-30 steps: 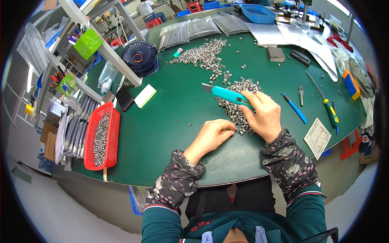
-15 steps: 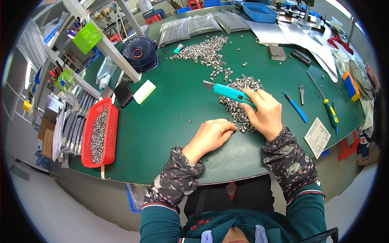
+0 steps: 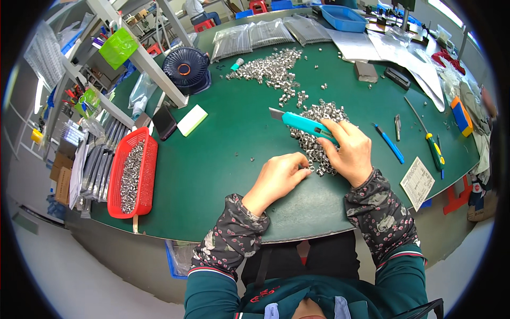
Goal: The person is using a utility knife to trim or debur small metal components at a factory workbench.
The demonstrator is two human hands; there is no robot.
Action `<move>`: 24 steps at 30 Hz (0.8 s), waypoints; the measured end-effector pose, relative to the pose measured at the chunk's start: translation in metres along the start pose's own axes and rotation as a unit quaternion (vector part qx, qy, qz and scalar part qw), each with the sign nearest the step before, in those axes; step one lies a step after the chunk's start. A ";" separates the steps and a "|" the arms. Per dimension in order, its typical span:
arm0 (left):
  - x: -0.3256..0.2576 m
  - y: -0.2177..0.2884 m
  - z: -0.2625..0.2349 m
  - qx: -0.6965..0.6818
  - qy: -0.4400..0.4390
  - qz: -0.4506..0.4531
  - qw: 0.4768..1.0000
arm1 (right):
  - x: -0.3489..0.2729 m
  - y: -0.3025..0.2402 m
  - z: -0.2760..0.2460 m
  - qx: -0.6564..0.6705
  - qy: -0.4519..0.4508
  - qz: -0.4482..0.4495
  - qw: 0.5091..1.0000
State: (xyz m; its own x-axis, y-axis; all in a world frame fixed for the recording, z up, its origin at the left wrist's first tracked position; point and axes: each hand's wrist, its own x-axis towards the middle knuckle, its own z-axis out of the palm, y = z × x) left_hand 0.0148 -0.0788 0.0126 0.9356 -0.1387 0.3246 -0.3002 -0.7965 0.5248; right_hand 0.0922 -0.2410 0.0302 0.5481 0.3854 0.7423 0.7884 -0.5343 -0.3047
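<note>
A teal utility knife (image 3: 305, 124) is gripped in my right hand (image 3: 350, 154), its grey blade pointing to the left. Under the knife lies a pile of small silvery metal rings (image 3: 319, 151), which my right hand partly covers. My left hand (image 3: 279, 178) is at the pile's near left edge, thumb and forefinger pinched round a small metal ring (image 3: 311, 169). The blade is apart from this ring. Farther back, a second heap of metal rings (image 3: 273, 69) spreads over the green table (image 3: 212, 186).
Left: red basket (image 3: 150, 183) of metal parts, phone (image 3: 164, 123), dark blue fan (image 3: 185, 69). Right: blue pen-like tool (image 3: 389, 143), screwdriver (image 3: 433, 149), paper card (image 3: 417, 182). Bagged rods (image 3: 271, 33) and a blue tray (image 3: 342, 20) line the back. Someone sits far behind.
The view has shifted slightly. My left fingers have curled more round the ring at the pile's edge. The knife stays in my right hand, in almost the same place.
</note>
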 end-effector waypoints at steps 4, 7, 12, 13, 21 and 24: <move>-0.001 -0.019 -0.027 -0.597 0.029 -0.230 0.768 | -0.005 0.002 -0.001 0.037 0.000 0.010 0.999; -0.007 -0.042 -0.034 -0.692 0.109 -0.229 0.675 | -0.007 0.001 -0.004 0.122 -0.018 0.036 0.992; -0.010 -0.058 -0.037 -0.779 0.146 -0.186 0.581 | -0.009 0.002 -0.004 0.228 -0.123 0.084 0.962; -0.009 -0.058 -0.037 -0.779 0.144 -0.185 0.581 | -0.009 0.001 -0.004 0.248 -0.132 0.086 0.956; -0.007 -0.056 -0.038 -0.762 0.138 -0.188 0.604 | -0.009 0.002 0.000 0.254 -0.188 0.086 0.945; -0.007 -0.056 -0.038 -0.748 0.125 -0.189 0.624 | -0.005 -0.001 -0.003 0.254 -0.227 0.109 0.934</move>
State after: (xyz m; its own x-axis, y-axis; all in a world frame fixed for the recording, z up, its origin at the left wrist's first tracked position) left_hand 0.0180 -0.0111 0.0105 0.9899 0.1386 -0.0311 -0.0793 0.7211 0.6883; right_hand 0.0877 -0.2451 0.0284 0.6818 0.6499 0.3357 0.6118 -0.2550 -0.7488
